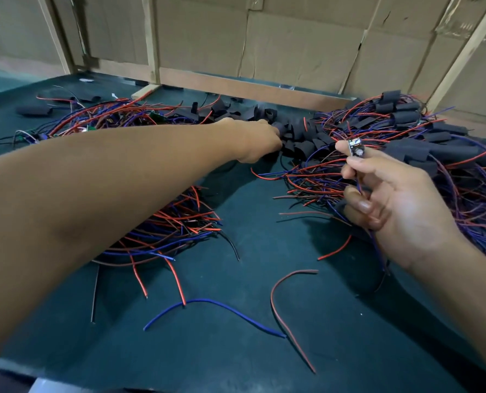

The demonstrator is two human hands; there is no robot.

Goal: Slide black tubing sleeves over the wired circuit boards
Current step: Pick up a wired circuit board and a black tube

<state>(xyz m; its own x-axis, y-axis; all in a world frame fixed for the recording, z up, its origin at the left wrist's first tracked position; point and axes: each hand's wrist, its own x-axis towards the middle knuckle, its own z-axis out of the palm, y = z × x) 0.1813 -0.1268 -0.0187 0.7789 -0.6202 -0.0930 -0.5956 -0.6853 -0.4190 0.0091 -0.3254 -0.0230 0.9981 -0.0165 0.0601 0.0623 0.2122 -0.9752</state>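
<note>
My right hand pinches a small wired circuit board upright between thumb and forefinger, its red and blue wires trailing down through my palm. My left hand reaches far forward into a heap of loose black tubing sleeves at the back middle of the table; its fingertips are hidden among the sleeves, so whether it holds one cannot be told. At the far right lies a pile of sleeved boards with red and blue wires.
A tangle of bare wired boards lies at the back left, more wires under my left forearm. Loose red and blue wires lie on the dark green table. Cardboard walls with wooden battens close the back.
</note>
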